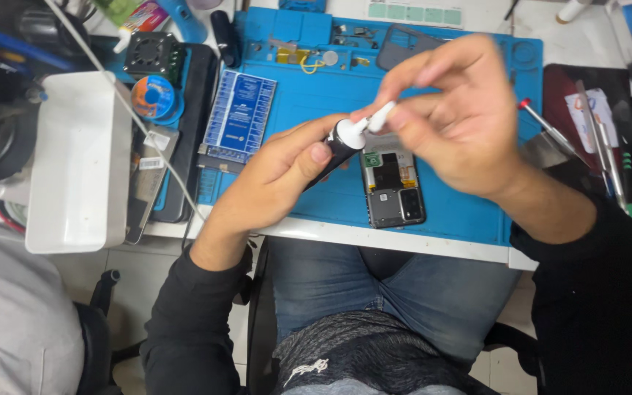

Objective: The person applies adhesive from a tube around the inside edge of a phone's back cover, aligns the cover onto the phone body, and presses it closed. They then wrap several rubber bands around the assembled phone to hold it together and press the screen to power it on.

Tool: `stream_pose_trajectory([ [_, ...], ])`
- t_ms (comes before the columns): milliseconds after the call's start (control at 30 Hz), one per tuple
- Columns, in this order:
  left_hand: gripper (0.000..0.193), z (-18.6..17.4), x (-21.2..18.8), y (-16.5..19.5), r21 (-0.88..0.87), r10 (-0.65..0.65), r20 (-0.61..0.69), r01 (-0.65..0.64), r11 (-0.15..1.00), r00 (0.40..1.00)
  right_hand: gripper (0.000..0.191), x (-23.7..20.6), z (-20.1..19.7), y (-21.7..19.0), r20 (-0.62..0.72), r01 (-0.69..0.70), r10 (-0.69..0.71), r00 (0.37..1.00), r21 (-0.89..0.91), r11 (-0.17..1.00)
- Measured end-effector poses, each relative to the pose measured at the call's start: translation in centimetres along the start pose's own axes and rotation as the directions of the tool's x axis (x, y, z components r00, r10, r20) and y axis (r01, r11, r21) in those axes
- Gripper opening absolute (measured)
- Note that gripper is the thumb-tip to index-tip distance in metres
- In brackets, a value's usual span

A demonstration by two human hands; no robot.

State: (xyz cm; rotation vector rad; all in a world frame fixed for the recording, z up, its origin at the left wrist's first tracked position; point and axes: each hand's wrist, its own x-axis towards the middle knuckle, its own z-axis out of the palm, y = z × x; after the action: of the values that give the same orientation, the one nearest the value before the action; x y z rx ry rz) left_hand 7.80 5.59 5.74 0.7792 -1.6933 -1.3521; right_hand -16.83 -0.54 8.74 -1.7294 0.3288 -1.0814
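My left hand (279,175) grips a black glue tube with a white neck (343,139), tilted up to the right. The fingers of my right hand (455,110) pinch the tube's white cap (380,117) at its tip. Just below the tube, an opened phone (393,186) with its back removed lies on the blue work mat (309,95), its camera end toward me. Both hands hover above the mat, over the phone.
A blue circuit board (241,113) lies on the mat's left side. A white tray (78,157), a solder spool (153,96) and a small fan (153,55) sit at left. Screwdrivers and tweezers (601,146) lie at right. Another person's grey sleeve (16,314) is at lower left.
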Motion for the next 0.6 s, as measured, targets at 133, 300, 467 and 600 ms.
stream_pose_trajectory([
  [133, 0.054, -0.38, -0.08, 0.07, 0.061, 0.043, 0.007, -0.043, 0.997, 0.999, 0.034, -0.18, -0.35, -0.34, -0.086, -0.042, 0.043, 0.995, 0.022, 0.999],
  [300, 0.051, -0.43, 0.16, 0.27, 0.101, 0.098, 0.042, -0.102, 0.990, 0.994, 0.033, -0.60, -0.33, -0.46, -0.114, -0.014, 0.010, 0.993, -0.028, 1.000],
  [467, 0.049, -0.36, 0.19, 0.41, 0.117, 0.087, 0.043, -0.092, 0.989, 0.995, 0.032, -0.52, -0.10, -0.61, -0.132, -0.033, 0.031, 0.991, -0.009, 0.999],
  [600, 0.049, -0.34, 0.18, 0.44, 0.154, 0.100, 0.040, -0.105, 0.982, 0.994, 0.031, -0.45, 0.01, -0.82, -0.140, -0.042, 0.043, 0.989, 0.008, 0.999],
])
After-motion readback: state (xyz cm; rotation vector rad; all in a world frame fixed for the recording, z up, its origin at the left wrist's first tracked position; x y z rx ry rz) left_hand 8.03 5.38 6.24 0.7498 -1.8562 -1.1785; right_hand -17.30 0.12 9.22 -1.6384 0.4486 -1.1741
